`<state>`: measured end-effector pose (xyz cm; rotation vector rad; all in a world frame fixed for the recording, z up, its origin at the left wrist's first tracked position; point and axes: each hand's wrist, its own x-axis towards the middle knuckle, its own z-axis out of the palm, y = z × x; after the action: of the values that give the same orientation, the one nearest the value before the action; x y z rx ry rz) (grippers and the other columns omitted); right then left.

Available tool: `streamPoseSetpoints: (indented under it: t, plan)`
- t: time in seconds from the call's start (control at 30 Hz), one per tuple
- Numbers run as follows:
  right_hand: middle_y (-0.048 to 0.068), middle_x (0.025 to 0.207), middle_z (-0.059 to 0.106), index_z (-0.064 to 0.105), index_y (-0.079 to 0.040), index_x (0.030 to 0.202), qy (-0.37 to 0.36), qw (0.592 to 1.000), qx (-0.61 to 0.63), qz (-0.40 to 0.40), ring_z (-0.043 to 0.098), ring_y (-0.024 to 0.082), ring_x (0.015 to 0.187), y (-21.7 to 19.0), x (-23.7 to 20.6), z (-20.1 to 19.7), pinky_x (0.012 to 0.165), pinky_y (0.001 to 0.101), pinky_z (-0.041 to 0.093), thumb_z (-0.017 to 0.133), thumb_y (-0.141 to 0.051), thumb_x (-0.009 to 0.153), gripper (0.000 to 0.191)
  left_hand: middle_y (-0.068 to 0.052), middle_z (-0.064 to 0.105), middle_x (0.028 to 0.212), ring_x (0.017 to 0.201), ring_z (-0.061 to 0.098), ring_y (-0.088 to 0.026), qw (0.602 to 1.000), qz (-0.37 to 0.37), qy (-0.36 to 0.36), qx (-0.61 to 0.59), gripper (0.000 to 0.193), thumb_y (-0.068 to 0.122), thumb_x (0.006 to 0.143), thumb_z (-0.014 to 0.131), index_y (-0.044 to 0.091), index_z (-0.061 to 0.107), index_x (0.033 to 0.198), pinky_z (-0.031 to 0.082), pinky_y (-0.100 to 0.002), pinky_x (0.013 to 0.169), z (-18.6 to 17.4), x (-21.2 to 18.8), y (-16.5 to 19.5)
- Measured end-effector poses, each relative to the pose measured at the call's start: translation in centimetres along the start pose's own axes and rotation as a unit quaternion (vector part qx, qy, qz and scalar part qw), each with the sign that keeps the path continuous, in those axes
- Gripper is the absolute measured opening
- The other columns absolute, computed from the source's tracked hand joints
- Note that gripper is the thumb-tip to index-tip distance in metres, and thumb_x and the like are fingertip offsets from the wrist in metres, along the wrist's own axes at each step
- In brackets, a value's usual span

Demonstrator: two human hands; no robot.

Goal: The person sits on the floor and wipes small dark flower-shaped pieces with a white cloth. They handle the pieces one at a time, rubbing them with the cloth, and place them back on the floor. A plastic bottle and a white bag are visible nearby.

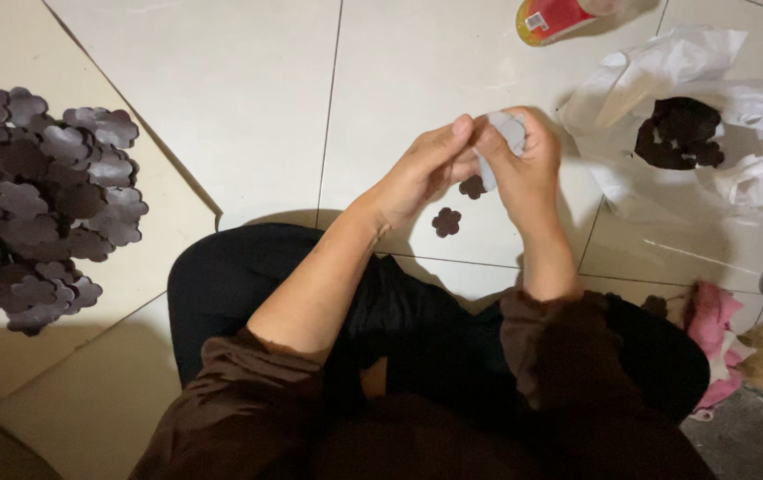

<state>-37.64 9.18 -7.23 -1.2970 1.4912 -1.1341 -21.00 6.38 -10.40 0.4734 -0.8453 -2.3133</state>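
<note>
At the bottom of the frame the person sits on the floor in dark brown sleeves and black trousers, knees spread wide. Both arms reach up to the middle of the frame. The left hand [421, 169] and the right hand [519, 160] meet there, fingertips touching. Together they pinch a small grey flower-shaped piece [511, 132], held up above the floor. The fingers are curled tight on it.

Just under the hands, two dark flower cutouts lie on the pale floor tiles [257, 98]. One cutout [445, 221] lies flat in the open, and another [472, 187] peeks out below the fingers.

There is bare tile between the hands and the left side. At the left edge sits a big pile of dark flower cutouts [39, 204]. At the right, a pink cloth [712, 333] lies by the knee. Farther up on the right is a white plastic bag [657, 80], open, with more dark cutouts inside. At the top edge lies a red and yellow bottle [552, 18], cut off by the frame.
</note>
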Motion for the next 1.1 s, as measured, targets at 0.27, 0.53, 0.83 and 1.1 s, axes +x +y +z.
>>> streamPoseSetpoints:
  t: [0.27, 0.53, 0.83, 1.1]
  plan:
    - [-0.004, 0.078, 0.045, 0.047, -0.003, 0.083, 0.12, 0.993, -0.012, 0.019, 0.041, 0.006, 0.075, 2.8, 0.0, -0.4, 0.069, 0.0229, 0.038, 0.056, -0.031, 0.117, 0.045, -0.021, 0.063, 0.141, 0.141, 0.052, -0.03, 0.986, -0.087, 0.035, 0.14, 0.111, 0.082, 0.084, 0.047, 0.0, 0.033, 0.159, 0.036, -0.042, 0.115, 1.4, -0.4, 0.2]
    - [0.006, 0.097, 0.064, 0.06, 0.004, 0.103, 0.03, 0.991, -0.091, -0.092, 0.058, 0.011, 0.089, 1.4, 0.1, 0.3, 0.079, 0.0273, 0.049, 0.057, -0.034, 0.115, 0.039, -0.03, 0.047, 0.122, 0.115, 0.045, -0.032, 0.997, -0.055, 0.046, 0.011, 0.087, 0.064, 0.101, 0.063, -0.013, 0.051, 0.142, 0.038, -0.044, 0.108, -0.3, -0.1, -1.2]
    - [0.006, 0.083, 0.06, 0.054, -0.001, 0.089, 0.093, 0.995, -0.032, 0.019, 0.064, 0.012, 0.08, 2.3, -0.2, 0.4, 0.071, 0.0286, 0.051, 0.048, -0.036, 0.117, 0.045, -0.022, 0.034, 0.165, 0.143, 0.05, -0.023, 0.995, -0.005, 0.022, 0.099, 0.069, 0.046, 0.097, 0.069, 0.002, 0.051, 0.147, 0.046, -0.038, 0.114, 0.5, -0.1, -0.7]
    - [0.013, 0.123, 0.063, 0.044, -0.006, 0.154, -0.005, 0.999, -0.035, 0.025, 0.06, 0.016, 0.112, 0.7, -0.3, 1.0, 0.102, 0.0325, 0.049, 0.032, -0.056, 0.111, 0.067, -0.006, 0.078, 0.103, 0.088, 0.069, -0.008, 0.992, 0.045, 0.078, 0.094, 0.029, 0.006, 0.095, 0.075, -0.003, 0.07, 0.121, 0.058, -0.025, 0.079, 0.8, 0.1, 0.1]
